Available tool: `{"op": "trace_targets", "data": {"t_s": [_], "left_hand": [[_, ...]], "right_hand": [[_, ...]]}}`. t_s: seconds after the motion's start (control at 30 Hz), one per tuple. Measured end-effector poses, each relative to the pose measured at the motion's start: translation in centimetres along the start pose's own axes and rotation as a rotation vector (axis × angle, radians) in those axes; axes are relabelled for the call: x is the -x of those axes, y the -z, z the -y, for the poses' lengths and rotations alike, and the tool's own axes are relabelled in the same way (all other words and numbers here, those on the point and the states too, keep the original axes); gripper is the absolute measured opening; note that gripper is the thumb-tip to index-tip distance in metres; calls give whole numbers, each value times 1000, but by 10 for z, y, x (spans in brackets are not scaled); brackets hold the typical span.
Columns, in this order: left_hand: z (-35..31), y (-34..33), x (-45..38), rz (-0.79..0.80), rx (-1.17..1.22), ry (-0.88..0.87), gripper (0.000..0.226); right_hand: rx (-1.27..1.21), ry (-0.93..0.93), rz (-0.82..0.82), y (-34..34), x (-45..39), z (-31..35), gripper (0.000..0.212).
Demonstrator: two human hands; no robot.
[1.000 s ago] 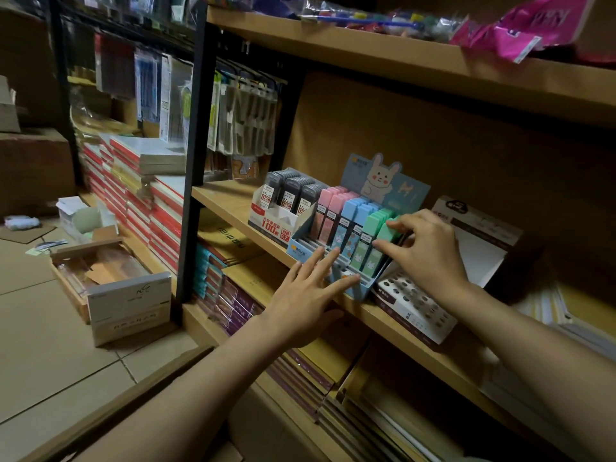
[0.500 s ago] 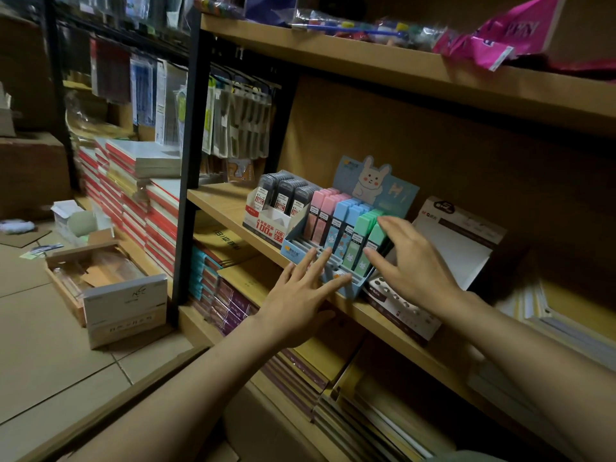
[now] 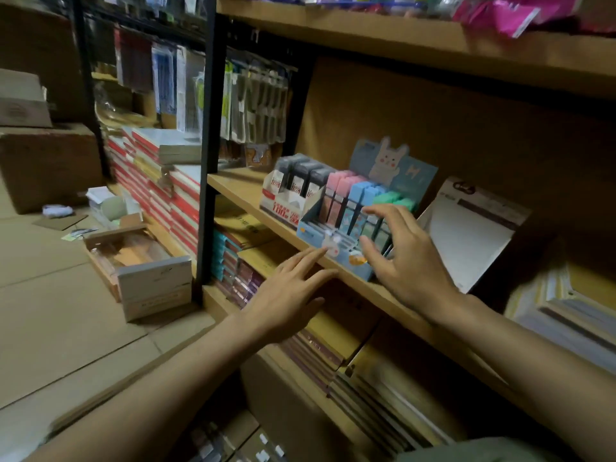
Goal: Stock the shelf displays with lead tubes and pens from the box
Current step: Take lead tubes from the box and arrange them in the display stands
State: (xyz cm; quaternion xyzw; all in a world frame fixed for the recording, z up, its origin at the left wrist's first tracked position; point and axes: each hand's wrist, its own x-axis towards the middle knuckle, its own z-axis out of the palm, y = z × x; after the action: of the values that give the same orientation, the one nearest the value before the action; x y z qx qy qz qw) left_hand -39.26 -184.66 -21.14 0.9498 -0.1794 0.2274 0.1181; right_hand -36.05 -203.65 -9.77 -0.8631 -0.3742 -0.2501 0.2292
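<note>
A blue bunny display box (image 3: 336, 250) sits on the wooden middle shelf (image 3: 240, 190), filled with pink, blue and green lead tubes (image 3: 351, 200). To its left stands a white and red display (image 3: 283, 203) of dark tubes. My right hand (image 3: 405, 258) hovers in front of the green tubes with fingers spread, holding nothing. My left hand (image 3: 288, 296) is lower, fingers straight, its fingertips near the shelf edge below the blue box. An open cardboard box (image 3: 140, 261) lies on the floor to the left.
A white open display carton (image 3: 473, 228) leans on the shelf at the right. Stacked notebooks (image 3: 160, 181) fill the left rack, with hanging packets (image 3: 256, 105) above. The lower shelf holds more books. Cardboard cartons (image 3: 43, 161) stand at far left. An upper shelf (image 3: 400, 38) overhangs.
My right hand has come off the green tubes and drawn back toward me. My left hand has slid down from the blue box's front to the shelf edge. The view has shifted.
</note>
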Motion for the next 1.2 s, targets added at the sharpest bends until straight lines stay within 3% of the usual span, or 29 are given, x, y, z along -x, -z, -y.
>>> {"op": "trace_targets", "data": {"t_s": [0.1,0.2,0.33,0.43,0.53,0.7,0.93,1.2], "left_hand": [[12,5,52,140,65,49,43],[17,6,127,349,80,80,34],[11,4,234,560,80,161,38],[6,7,298,668,80,229,45],[2,8,330,694,67,192,36],[7,-4,352,573,146,184,30],[14,-13,356,526,200,160,30],[13,-11,353,558,135,150,32]], "right_hand": [[-117,148,196,-51,35,27,23],[-251,235,567,-119,80,43,17],[-205,340,1112,-196,137,53,39],[-117,560,1307,-239,171,61,49],[-32,854,1367,-273,208,68,52],[23,1200,1417,-316,271,78,50],[135,1320,1357,-349,308,76,58],[199,1127,1348,-353,278,28,58]]}}
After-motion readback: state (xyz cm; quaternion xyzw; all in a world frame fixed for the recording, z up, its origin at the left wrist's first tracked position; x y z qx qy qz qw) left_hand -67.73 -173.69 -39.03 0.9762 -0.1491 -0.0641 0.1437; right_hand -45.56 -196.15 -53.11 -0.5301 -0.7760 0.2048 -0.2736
